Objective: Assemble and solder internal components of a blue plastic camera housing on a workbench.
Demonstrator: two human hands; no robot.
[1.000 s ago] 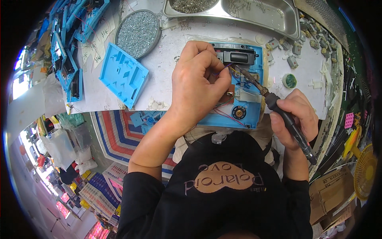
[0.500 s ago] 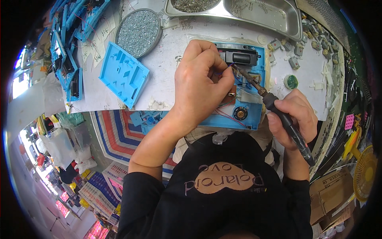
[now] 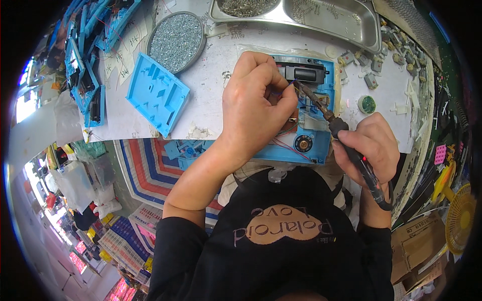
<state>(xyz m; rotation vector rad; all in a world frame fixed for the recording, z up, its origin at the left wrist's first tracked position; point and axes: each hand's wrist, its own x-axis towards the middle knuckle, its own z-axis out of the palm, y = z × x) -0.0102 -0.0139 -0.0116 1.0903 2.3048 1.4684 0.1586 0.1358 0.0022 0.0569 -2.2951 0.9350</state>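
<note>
Open blue case (image 3: 322, 140) lies on the counter (image 3: 211, 103). Over its upper half, left hand (image 3: 258, 105) pinches a thin wire (image 3: 294, 81), fingertips closed; right hand's (image 3: 369, 148) grip wraps a soldering iron (image 3: 338, 127), tip beside the wire, contact unclear. Step, judged: soldering. Next move calls for a steady wire.

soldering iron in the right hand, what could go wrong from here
The tip of the soldering iron, held in the right hand, is very near the left hand, so a slip might burn the fingers.
The tip is also near the black casing in the blue housing and could mark it.
The thin wire, seemingly pinched by the left hand, might shift out of place if that hand moves.
</note>
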